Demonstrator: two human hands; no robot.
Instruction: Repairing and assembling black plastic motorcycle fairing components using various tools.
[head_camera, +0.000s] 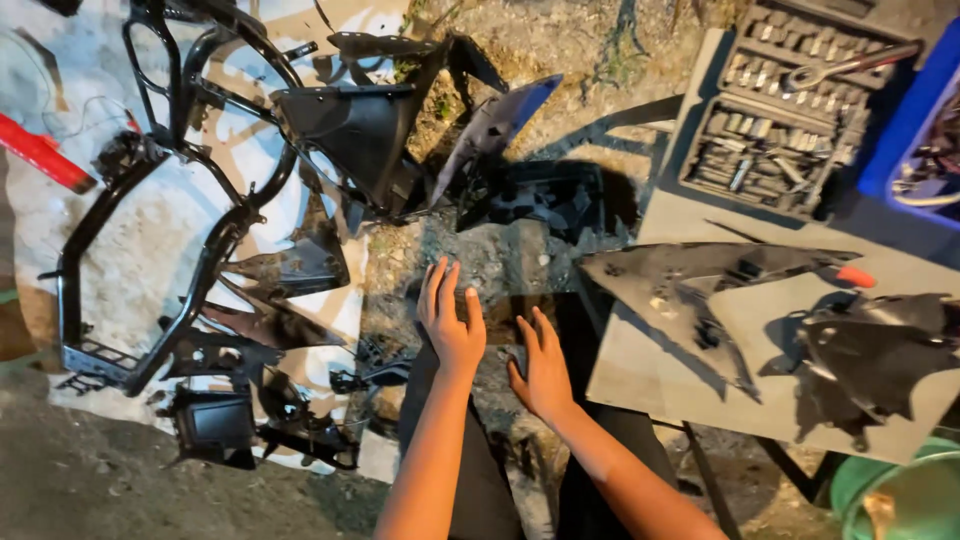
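Hands out flat, both open and empty: your left hand (452, 322) leads, your right hand (541, 365) trails beside it. Nearest piece is the long black panel (690, 285) on the table (640, 385), just right of your right grip, pointing rightward.

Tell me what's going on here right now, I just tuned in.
A person sits over dirt ground, both hands empty and open: left hand and right hand hover palms down between their knees. A stripped black tubular frame lies at left, dark plastic panels rest on a board at right, beside an open socket set.
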